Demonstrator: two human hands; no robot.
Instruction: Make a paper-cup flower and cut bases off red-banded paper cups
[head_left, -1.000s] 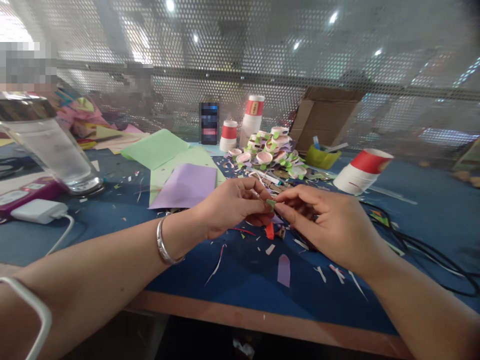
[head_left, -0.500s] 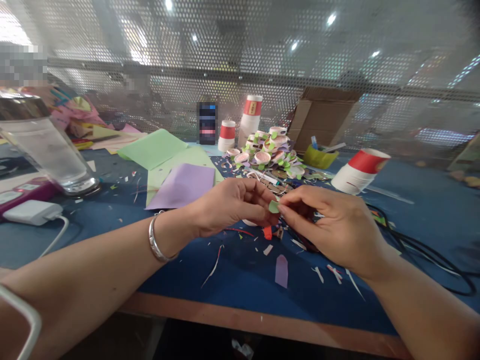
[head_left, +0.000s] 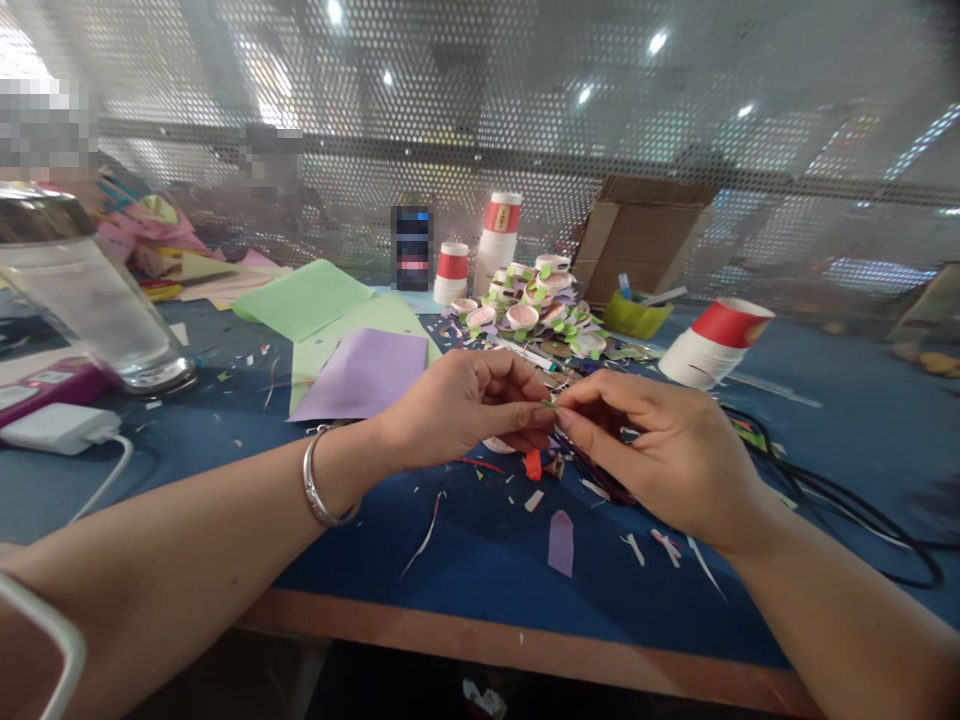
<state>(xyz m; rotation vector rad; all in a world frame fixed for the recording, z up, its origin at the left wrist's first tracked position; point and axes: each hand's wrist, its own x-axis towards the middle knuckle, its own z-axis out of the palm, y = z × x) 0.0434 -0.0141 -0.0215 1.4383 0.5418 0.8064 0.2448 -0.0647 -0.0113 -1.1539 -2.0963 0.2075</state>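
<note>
"Where's the green scrap (head_left: 550, 404) just now?"

"Above the blue table (head_left: 480, 555), at the meeting point of the person's two hands. Only a thin edge of it shows."

"What is the right hand (head_left: 667, 450) doing?"

"Pinching the scrap between thumb and forefinger, with the other fingers curled in."

"And the left hand (head_left: 469, 405)?"

"Its thumb tip lies against the scrap and its fingers are bent. Whether they grip it too, one cannot tell. There's a silver bracelet (head_left: 313, 485) on that wrist."

"Anything near the hands?"

"An orange-red scrap (head_left: 532, 464) just below the fingers, and a purple strip (head_left: 561, 545) closer to the table's edge. A purple sheet (head_left: 367, 375) lies over green paper (head_left: 306, 300) beyond the left wrist."

"And farther back?"

"A heap of small round pieces (head_left: 522, 317) with green tabs, in front of a tall cup stack (head_left: 501, 250). Another cup stack (head_left: 709, 345) leans over, beyond the right hand."
</note>
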